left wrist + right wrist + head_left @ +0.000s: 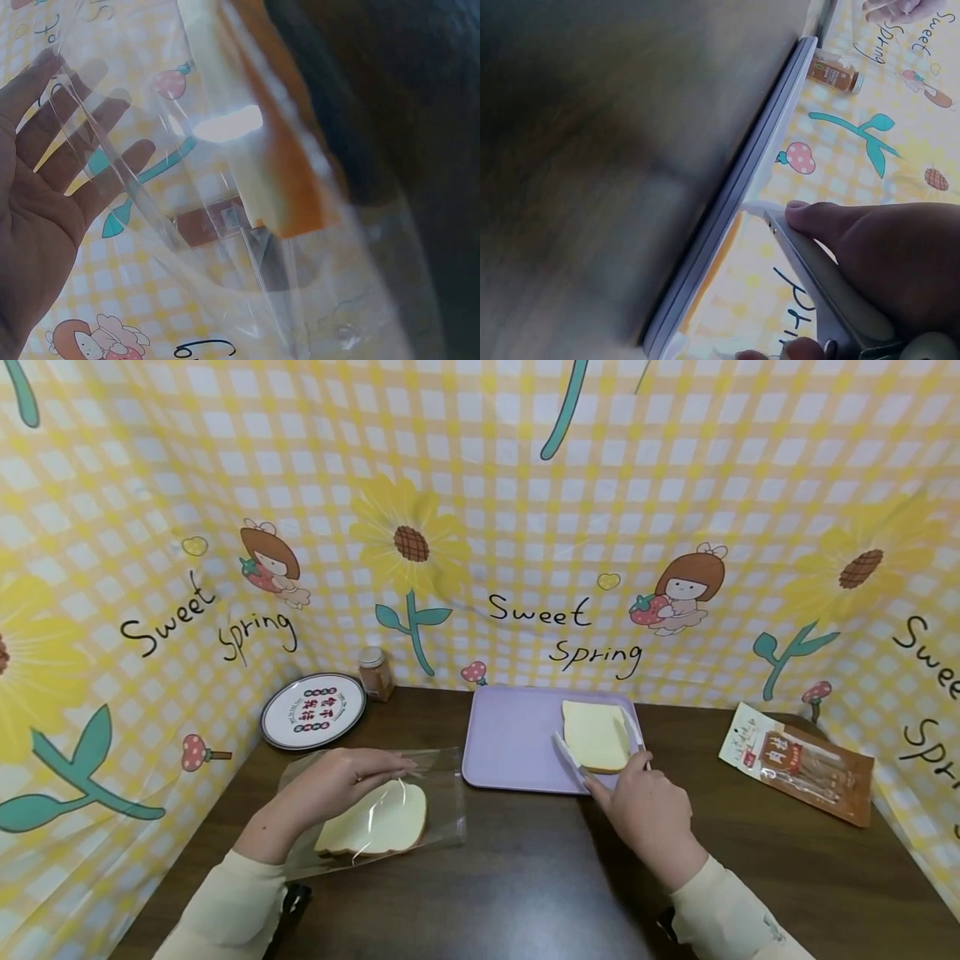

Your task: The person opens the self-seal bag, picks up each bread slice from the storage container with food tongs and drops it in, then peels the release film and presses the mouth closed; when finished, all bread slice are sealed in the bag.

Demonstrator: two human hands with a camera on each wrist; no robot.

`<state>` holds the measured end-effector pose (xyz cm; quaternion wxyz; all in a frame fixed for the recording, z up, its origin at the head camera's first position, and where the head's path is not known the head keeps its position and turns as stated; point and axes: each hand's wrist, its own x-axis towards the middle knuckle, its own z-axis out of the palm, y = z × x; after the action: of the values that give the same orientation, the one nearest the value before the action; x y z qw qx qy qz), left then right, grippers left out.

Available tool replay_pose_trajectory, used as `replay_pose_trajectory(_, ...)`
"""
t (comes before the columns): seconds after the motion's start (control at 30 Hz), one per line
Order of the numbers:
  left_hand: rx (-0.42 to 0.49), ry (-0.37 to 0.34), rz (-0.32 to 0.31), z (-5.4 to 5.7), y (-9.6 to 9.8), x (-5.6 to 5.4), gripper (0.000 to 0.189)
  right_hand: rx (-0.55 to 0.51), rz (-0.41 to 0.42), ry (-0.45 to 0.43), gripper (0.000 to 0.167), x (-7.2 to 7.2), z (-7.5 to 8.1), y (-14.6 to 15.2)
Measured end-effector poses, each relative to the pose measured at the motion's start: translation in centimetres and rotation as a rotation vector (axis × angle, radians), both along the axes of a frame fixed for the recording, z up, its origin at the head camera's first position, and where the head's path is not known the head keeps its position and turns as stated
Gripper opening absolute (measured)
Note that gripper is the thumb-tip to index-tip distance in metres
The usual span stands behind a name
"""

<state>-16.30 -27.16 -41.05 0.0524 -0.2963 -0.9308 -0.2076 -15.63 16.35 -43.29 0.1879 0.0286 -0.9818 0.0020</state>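
A slice of bread [390, 827] shows through a clear plastic bag [447, 806] on the left of the table. My left hand [341, 785] lies over the bag's upper left part, fingers extended; in the left wrist view the film [161, 225] crosses those fingers. On the right side of the purple tray [510, 743] is another bread slice [595, 735]. My right hand [654, 814] grips tongs [802, 262], whose two arms stand on either side of that slice. Whether the tongs' tips touch the bread is hard to tell.
Behind the bag stand an oval plate [281, 706] with red and black print and a small lidded jar [377, 675]. A brown and white food packet [832, 772] lies at the right. Checked cloth [510, 527] surrounds the dark wooden table [510, 877].
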Motion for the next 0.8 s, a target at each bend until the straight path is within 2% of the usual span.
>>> replay_pose_trajectory(0.17,0.001,-0.008,0.001,0.0,0.0,0.0,0.033,-0.011,-0.035,-0.097,0.093,0.3,0.5,-0.3)
replay_pose_trajectory(0.47,0.006,-0.003,-0.004,-0.1,0.0,0.0,0.032,-0.041,-0.084,-0.316,0.1,0.0,0.8,-0.3)
replay_pose_trajectory(0.8,0.012,0.003,-0.02,0.0,0.1,0.1,0.032,-0.067,-0.088,-0.395,0.103,-0.7,0.5,0.0)
